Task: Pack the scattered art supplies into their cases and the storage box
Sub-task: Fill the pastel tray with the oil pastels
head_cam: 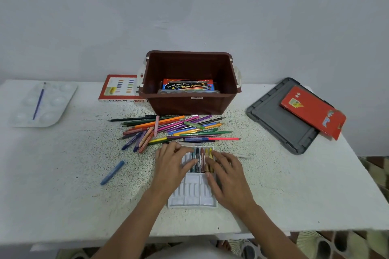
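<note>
A white slotted pastel tray (192,193) lies at the table's near middle, with several oil pastels (202,159) in its far slots. My left hand (173,164) rests flat on the tray's left part, fingers straight, touching the pastels. My right hand (228,174) lies flat on its right part, fingers over the yellow pastels. A heap of coloured pencils and pastels (179,129) lies just beyond the tray. Behind it stands the open brown storage box (189,103), holding a water colour case (188,85).
A blue pastel (112,172) lies alone at the left. The oil pastel case (120,89) sits left of the box. A white palette (52,111) with a blue brush (39,102) is far left. The grey lid (282,120) bears a red pencil box (313,111).
</note>
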`<state>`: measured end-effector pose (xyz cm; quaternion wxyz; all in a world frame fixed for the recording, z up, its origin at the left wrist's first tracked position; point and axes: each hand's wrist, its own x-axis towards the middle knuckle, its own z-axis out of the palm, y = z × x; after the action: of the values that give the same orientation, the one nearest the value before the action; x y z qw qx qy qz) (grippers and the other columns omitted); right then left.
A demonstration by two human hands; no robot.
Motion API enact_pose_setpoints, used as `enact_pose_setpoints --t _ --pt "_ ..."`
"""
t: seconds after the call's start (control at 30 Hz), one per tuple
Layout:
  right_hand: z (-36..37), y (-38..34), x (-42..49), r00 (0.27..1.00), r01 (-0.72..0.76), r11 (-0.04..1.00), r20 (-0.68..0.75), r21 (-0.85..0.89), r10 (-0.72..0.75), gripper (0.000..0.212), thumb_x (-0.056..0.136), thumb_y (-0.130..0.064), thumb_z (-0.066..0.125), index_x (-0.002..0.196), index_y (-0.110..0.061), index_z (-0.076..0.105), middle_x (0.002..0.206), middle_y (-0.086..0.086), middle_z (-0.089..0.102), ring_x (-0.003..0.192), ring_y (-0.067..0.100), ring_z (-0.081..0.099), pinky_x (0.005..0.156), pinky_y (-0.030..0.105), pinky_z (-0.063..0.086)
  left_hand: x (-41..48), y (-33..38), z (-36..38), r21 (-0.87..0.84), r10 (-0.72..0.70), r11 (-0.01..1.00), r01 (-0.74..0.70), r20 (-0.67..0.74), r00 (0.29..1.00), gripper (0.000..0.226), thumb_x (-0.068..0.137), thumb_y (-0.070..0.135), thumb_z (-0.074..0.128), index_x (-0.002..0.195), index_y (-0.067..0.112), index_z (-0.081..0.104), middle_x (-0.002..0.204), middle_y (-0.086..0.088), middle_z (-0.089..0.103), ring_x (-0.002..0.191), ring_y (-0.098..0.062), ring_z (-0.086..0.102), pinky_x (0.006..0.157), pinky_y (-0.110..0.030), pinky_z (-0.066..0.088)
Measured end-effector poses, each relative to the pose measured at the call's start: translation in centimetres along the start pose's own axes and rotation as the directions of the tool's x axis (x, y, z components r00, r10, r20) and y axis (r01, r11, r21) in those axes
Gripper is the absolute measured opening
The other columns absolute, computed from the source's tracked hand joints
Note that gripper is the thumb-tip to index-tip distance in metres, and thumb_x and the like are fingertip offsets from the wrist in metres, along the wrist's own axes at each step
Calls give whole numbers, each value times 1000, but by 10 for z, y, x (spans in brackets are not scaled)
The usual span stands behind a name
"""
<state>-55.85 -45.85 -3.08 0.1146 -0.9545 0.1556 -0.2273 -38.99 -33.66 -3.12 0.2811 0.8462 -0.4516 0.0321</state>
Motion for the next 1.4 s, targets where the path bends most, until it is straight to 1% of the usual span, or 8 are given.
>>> enact_pose_setpoints --t 0.2,0.37,0.6,0.83,1.07,1.13,1.23,1.4 --pt "1 1 0 1000 -10 1000 17 -8 10 42 101 -39 45 130 -14 62 137 4 57 124 28 48 108 37 34 -4 -2 2 96 39 995 -38 -3 999 44 89 60 44 110 33 72 93 9 47 89 -15 45 81 -33 31" --pt "0 0 1 1000 -7 1000 11 0 7 41 102 -38 44 129 -13 62 137 4 57 124 27 48 108 38 36 8 -4 -2 41 88 995 -88 3 996 44 88 59 47 114 32 68 96 8 48 91 -14 46 81 -31 34" --pt "0 0 1 1000 -3 1000 2 8 3 41 102 -37 44 128 -12 63 136 4 57 122 28 49 109 36 33 64 -12 -10 101 142 985 -138 -37 989 28 94 29 54 118 23 68 103 1 57 93 -21 53 82 -39 40" --pt "0 -1 1 1000 -4 1000 4 21 4 41 103 -37 43 129 -12 62 137 4 57 122 27 49 109 37 35 110 -1 -16 190 234 936 -296 288 928 45 95 5 50 136 25 57 129 2 63 112 -25 51 89 -39 35" --pt "-1 -2 0 1000 -12 1000 8 12 11 42 103 -39 41 129 -14 62 137 2 56 123 26 48 108 34 33 121 6 -17 348 179 890 -293 324 929 35 99 21 51 132 30 57 122 4 65 111 -22 53 92 -37 34" --pt "-1 -2 0 1000 -12 1000 13 7 12 41 103 -38 42 129 -13 62 138 2 56 123 26 48 108 35 33 115 4 -17 292 184 922 -254 245 952 36 99 19 49 133 29 56 117 2 65 107 -23 56 89 -37 37" --pt "0 -1 -1 1000 -9 1000 13 12 9 41 102 -37 43 129 -13 62 138 2 56 123 26 48 108 36 34 103 -3 -20 -28 137 991 -134 104 985 43 97 17 54 138 27 51 102 0 64 92 -19 63 76 -35 51" --pt "1 0 -1 1000 -14 1000 26 9 14 41 102 -37 44 130 -13 61 138 3 56 124 26 48 108 39 37 74 -4 -38 -458 -84 880 122 102 991 43 90 11 68 130 23 59 87 0 64 76 -6 63 74 -21 54"
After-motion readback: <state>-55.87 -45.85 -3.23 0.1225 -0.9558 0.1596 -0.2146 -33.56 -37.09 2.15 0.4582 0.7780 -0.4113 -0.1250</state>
